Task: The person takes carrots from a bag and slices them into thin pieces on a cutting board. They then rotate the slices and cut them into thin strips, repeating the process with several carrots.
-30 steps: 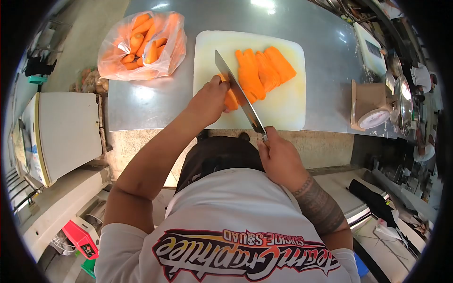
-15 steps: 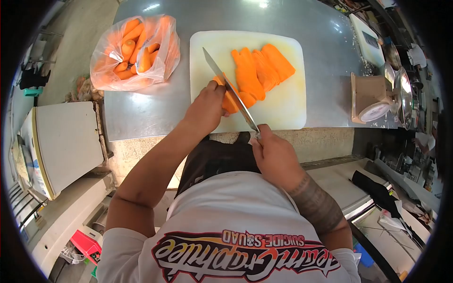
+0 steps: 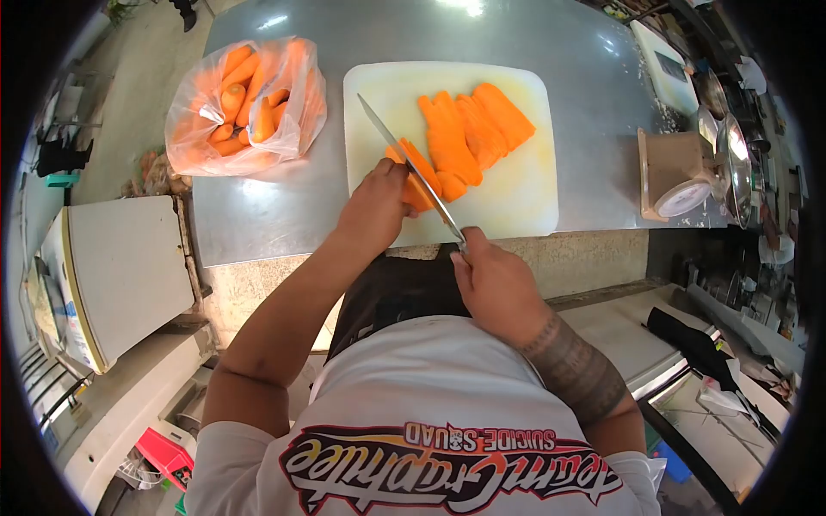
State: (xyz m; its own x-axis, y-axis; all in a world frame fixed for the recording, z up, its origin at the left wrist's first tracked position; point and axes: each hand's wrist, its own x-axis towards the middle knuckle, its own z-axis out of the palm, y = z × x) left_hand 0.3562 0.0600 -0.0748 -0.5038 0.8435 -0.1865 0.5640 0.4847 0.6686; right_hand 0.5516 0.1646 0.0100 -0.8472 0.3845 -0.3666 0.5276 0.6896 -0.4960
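Note:
My right hand point(image 3: 496, 279) is wrapped round the handle of a long knife point(image 3: 397, 150), whose blade slants up and left over the board. Beneath and beside the blade is a carrot piece point(image 3: 416, 191), held on its left side by the bent fingers of my left hand point(image 3: 379, 199). Several flat orange carrot slices point(image 3: 501, 120) lie in overlapping rows on the white cutting board point(image 3: 529, 206), right of the knife. The knife hides part of the held piece.
A clear plastic bag of whole carrots point(image 3: 245, 107) sits on the metal table point(image 3: 284, 206) at the left. On the right stand a scale point(image 3: 675, 176) and another white board point(image 3: 662, 69). A white cabinet point(image 3: 129, 271) is at the lower left.
The whole view has shifted slightly. Both hands and the knife have moved a little left relative to the board, and the blade still lies at the carrot piece.

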